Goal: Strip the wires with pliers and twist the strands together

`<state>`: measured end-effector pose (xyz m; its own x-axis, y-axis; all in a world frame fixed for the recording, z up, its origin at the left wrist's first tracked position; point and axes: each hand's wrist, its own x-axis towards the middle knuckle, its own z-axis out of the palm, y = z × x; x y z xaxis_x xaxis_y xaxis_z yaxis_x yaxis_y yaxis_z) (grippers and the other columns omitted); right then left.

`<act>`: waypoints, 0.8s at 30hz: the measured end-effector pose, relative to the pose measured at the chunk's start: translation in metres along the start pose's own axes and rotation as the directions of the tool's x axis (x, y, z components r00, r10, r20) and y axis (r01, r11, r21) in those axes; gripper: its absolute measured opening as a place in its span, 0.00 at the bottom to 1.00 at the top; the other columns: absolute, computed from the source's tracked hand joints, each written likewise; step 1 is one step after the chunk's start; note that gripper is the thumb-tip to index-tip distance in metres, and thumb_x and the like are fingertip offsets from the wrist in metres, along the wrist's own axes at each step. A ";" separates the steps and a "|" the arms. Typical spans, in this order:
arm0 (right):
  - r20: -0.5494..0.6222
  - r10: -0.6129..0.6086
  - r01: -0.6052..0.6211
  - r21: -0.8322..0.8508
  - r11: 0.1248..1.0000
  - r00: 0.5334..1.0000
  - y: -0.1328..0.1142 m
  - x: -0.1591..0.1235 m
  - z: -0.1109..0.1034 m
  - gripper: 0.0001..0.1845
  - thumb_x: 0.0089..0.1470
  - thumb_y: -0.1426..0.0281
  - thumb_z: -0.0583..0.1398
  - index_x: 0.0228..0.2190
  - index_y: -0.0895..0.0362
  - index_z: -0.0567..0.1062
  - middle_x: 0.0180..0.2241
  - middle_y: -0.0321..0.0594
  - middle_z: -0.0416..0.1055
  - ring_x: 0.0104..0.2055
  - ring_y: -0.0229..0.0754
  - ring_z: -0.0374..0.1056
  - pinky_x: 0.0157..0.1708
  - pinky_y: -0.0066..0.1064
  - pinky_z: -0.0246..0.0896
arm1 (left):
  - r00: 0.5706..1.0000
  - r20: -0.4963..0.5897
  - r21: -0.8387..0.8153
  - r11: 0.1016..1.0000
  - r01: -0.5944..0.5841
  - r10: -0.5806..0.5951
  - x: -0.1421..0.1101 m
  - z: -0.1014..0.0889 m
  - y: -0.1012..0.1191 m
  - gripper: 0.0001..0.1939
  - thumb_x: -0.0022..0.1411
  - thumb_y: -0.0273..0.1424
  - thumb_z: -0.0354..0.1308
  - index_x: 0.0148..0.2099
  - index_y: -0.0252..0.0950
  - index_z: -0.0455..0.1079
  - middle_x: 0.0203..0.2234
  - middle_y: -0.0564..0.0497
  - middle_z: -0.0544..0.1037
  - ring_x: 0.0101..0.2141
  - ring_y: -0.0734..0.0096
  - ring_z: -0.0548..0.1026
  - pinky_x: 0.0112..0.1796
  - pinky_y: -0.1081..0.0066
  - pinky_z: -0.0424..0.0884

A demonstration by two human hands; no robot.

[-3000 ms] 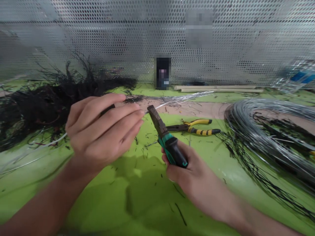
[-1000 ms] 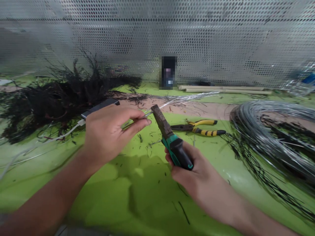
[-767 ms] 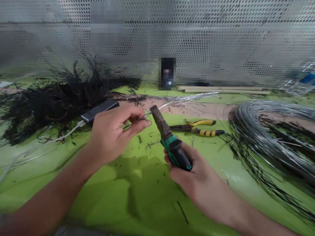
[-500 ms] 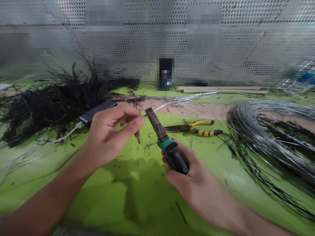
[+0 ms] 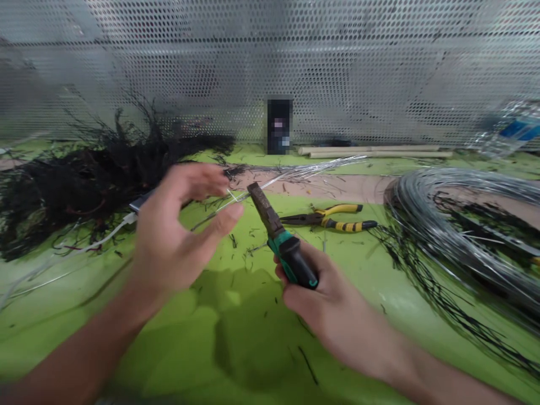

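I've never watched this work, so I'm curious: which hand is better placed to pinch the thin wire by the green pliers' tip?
Probably the left hand: its fingers are open near the thin wire, while the right hand is wrapped around the green pliers.

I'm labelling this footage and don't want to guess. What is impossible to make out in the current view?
All in the head view:
Left hand: fingertips smeared by motion blur.
Dark box: mostly hidden behind the left hand.
Right hand: fingers largely hidden by the green-and-black pliers.
Wire coil: cut off by the right edge.
Dark upright object: details lost to pixelation.
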<state>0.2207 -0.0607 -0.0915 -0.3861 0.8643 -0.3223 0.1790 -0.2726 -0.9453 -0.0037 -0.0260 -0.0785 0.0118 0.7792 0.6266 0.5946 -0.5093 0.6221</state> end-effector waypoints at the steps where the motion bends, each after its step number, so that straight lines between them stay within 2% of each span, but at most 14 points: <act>1: -0.006 -0.005 0.005 0.003 1.000 1.000 0.000 0.001 0.000 0.10 0.48 0.74 0.59 0.34 0.52 0.65 0.25 0.26 0.53 0.24 0.33 0.50 0.21 0.26 0.46 | 0.977 -0.091 0.147 0.973 -0.178 0.192 -0.001 -0.001 -0.002 0.27 0.62 0.36 0.74 0.61 0.46 0.73 0.56 0.50 0.79 0.53 0.59 0.78 0.56 0.59 0.73; 2: -0.011 -0.012 0.012 0.004 1.000 1.000 0.001 0.001 0.000 0.10 0.48 0.74 0.59 0.34 0.52 0.65 0.25 0.27 0.53 0.24 0.33 0.50 0.21 0.26 0.46 | 0.919 -0.107 0.303 0.892 -0.334 0.381 -0.002 -0.003 -0.004 0.30 0.60 0.34 0.76 0.62 0.47 0.73 0.56 0.50 0.79 0.55 0.56 0.78 0.58 0.57 0.72; 3: -0.015 -0.018 0.018 0.004 1.000 1.000 0.001 0.002 0.001 0.09 0.49 0.74 0.59 0.34 0.52 0.65 0.26 0.27 0.53 0.24 0.33 0.50 0.21 0.26 0.46 | 0.857 -0.066 0.419 0.794 -0.440 0.510 -0.002 -0.006 -0.005 0.31 0.59 0.31 0.76 0.62 0.49 0.73 0.56 0.51 0.80 0.56 0.54 0.79 0.59 0.55 0.72; 4: -0.014 -0.024 0.024 0.001 1.000 1.000 0.001 0.002 0.001 0.09 0.49 0.74 0.59 0.34 0.52 0.65 0.26 0.28 0.54 0.25 0.33 0.50 0.22 0.26 0.47 | 0.809 0.000 0.496 0.703 -0.510 0.587 -0.002 -0.009 -0.007 0.31 0.59 0.30 0.76 0.63 0.51 0.73 0.55 0.52 0.82 0.56 0.52 0.79 0.58 0.54 0.72; 5: -0.015 -0.027 0.027 -0.002 1.000 1.000 0.001 0.002 0.001 0.09 0.49 0.74 0.59 0.34 0.52 0.65 0.27 0.28 0.54 0.25 0.33 0.50 0.22 0.26 0.47 | 0.773 0.071 0.543 0.625 -0.561 0.631 -0.001 -0.011 -0.009 0.32 0.60 0.29 0.75 0.63 0.51 0.74 0.53 0.53 0.84 0.55 0.51 0.80 0.57 0.53 0.73; 7: -0.017 -0.029 0.028 -0.011 1.000 0.999 0.001 0.000 0.000 0.10 0.49 0.74 0.59 0.34 0.52 0.65 0.27 0.28 0.54 0.25 0.34 0.50 0.22 0.26 0.48 | 0.714 0.154 0.572 0.527 -0.628 0.683 0.001 -0.016 -0.012 0.34 0.60 0.27 0.74 0.66 0.49 0.73 0.53 0.53 0.84 0.55 0.49 0.80 0.55 0.51 0.73; 9: -0.016 -0.027 0.026 -0.017 1.000 1.000 0.000 -0.001 0.000 0.10 0.50 0.74 0.59 0.35 0.52 0.66 0.28 0.28 0.54 0.25 0.34 0.51 0.22 0.26 0.48 | 0.666 0.176 0.579 0.471 -0.666 0.725 0.001 -0.020 -0.015 0.36 0.59 0.25 0.75 0.67 0.46 0.73 0.53 0.52 0.85 0.54 0.47 0.80 0.53 0.51 0.73; 10: -0.014 -0.026 0.026 -0.019 0.999 1.000 0.000 -0.001 0.000 0.09 0.50 0.75 0.59 0.35 0.52 0.66 0.28 0.28 0.54 0.25 0.34 0.51 0.22 0.26 0.48 | 0.663 0.176 0.581 0.467 -0.667 0.728 0.001 -0.021 -0.015 0.37 0.59 0.26 0.75 0.68 0.46 0.72 0.53 0.53 0.84 0.54 0.47 0.81 0.52 0.50 0.73; 11: -0.013 -0.026 0.025 -0.021 0.999 1.000 0.000 -0.002 0.000 0.09 0.50 0.75 0.59 0.35 0.52 0.65 0.28 0.28 0.54 0.25 0.34 0.51 0.22 0.27 0.48 | 0.668 0.166 0.581 0.475 -0.660 0.725 0.001 -0.021 -0.015 0.38 0.58 0.27 0.76 0.68 0.48 0.71 0.53 0.54 0.84 0.53 0.48 0.81 0.50 0.51 0.74; 13: -0.011 -0.028 0.028 -0.021 0.999 1.000 0.001 -0.002 0.000 0.09 0.50 0.75 0.59 0.34 0.52 0.65 0.27 0.28 0.54 0.25 0.33 0.52 0.22 0.27 0.48 | 0.712 0.147 0.588 0.518 -0.621 0.687 0.000 -0.021 -0.014 0.37 0.60 0.30 0.75 0.68 0.55 0.71 0.52 0.58 0.84 0.52 0.49 0.82 0.49 0.50 0.74; 15: -0.013 -0.029 0.028 -0.018 0.999 1.000 0.001 -0.001 0.000 0.10 0.49 0.74 0.59 0.34 0.52 0.65 0.27 0.28 0.54 0.24 0.33 0.51 0.22 0.26 0.48 | 0.763 0.119 0.598 0.568 -0.566 0.635 -0.001 -0.019 -0.010 0.29 0.62 0.33 0.74 0.63 0.57 0.76 0.49 0.60 0.86 0.50 0.49 0.83 0.48 0.49 0.74; 17: -0.013 -0.024 0.023 -0.018 1.000 1.000 0.001 0.000 0.000 0.10 0.49 0.74 0.59 0.34 0.52 0.65 0.26 0.27 0.53 0.24 0.33 0.50 0.21 0.26 0.47 | 0.820 0.085 0.608 0.622 -0.493 0.567 -0.001 -0.015 -0.004 0.17 0.63 0.35 0.72 0.53 0.57 0.81 0.44 0.60 0.87 0.47 0.51 0.84 0.47 0.49 0.74; 19: -0.010 -0.014 0.014 -0.013 1.000 1.000 0.000 0.001 0.000 0.10 0.48 0.74 0.59 0.33 0.52 0.64 0.26 0.27 0.53 0.23 0.33 0.49 0.21 0.26 0.46 | 0.867 0.060 0.606 0.672 -0.426 0.495 -0.001 -0.010 0.001 0.08 0.65 0.37 0.69 0.46 0.56 0.83 0.42 0.60 0.87 0.45 0.53 0.84 0.46 0.49 0.74; 24: 0.003 -0.016 0.016 0.020 1.000 1.000 0.000 0.001 0.000 0.10 0.48 0.74 0.59 0.34 0.52 0.65 0.25 0.26 0.52 0.23 0.32 0.48 0.20 0.26 0.45 | 0.925 0.018 0.519 0.787 -0.334 0.380 -0.006 0.004 0.007 0.08 0.72 0.34 0.62 0.47 0.51 0.82 0.44 0.57 0.87 0.48 0.57 0.83 0.53 0.53 0.71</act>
<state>0.2207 -0.0597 -0.0920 -0.3921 0.8670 -0.3075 0.1546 -0.2675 -0.9511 0.0038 -0.0328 -0.0798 0.2511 0.5333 0.8078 0.8811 -0.4715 0.0373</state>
